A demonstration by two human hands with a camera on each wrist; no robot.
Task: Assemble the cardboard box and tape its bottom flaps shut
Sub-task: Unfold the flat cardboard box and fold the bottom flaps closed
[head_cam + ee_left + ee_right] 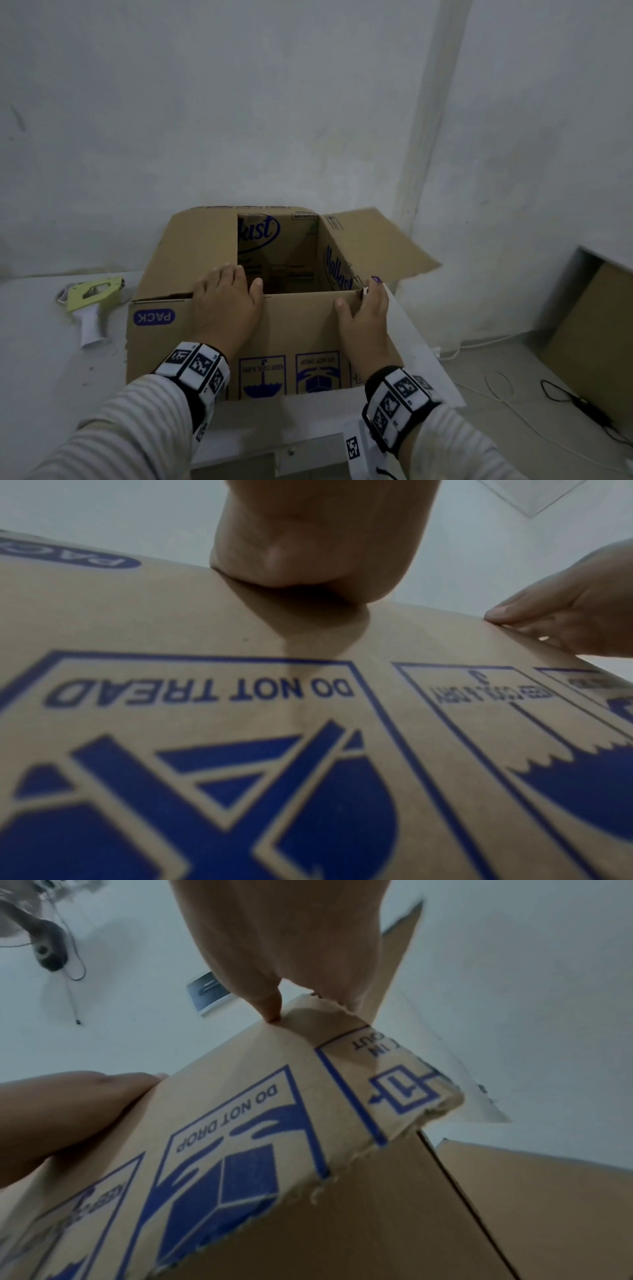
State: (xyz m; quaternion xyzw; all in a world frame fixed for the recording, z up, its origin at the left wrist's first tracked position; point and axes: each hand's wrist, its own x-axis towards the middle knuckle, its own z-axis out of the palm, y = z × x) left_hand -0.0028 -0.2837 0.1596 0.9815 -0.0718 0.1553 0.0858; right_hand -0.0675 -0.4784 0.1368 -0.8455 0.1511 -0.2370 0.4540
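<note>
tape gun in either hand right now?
No. The tape gun lies on the table left of the cardboard box, while the left hand and right hand both rest on the box's near top edge.

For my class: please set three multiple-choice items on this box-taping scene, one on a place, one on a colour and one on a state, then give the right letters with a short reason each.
1. Where does the tape dispenser lie?
A. Inside the box
B. On the table, left of the cardboard box
C. On the floor at the right

2. What colour is the printing on the box?
A. Red
B. Green
C. Blue

3. How do the flaps facing up stand?
A. All folded shut and taped
C. Cut off
B. Open, the inside showing

Key:
1 B: the head view shows it on the white table beside the box's left side.
2 C: the PACK label and handling symbols are blue.
3 B: the left hand and right hand rest at the near edge while the hollow interior is visible.
</note>
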